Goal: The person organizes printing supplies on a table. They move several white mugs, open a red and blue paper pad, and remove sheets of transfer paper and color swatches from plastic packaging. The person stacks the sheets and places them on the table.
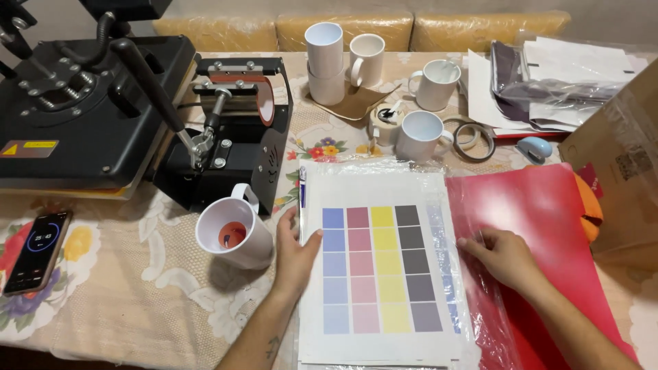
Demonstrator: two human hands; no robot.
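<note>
The printed colour-swatch sheet lies flat on the stack, between both hands. Left hand, fingers spread and grasping nothing, is pressed on the sheet's left edge. Right hand is laid flat on the clear plastic sleeve over the red folder. Judgement: the sheet is best held steady at the left edge and the film kept flat, so creases are avoided.

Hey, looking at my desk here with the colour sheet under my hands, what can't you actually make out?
Head view only:
- Stack under the printed colour sheet: covered by it, and the bottom edge cuts it off.
- Orange thing: mostly behind the red folder and cardboard box.
- Phone screen: too small to read.
- Left hand and right hand: palms face down, undersides hidden.
</note>
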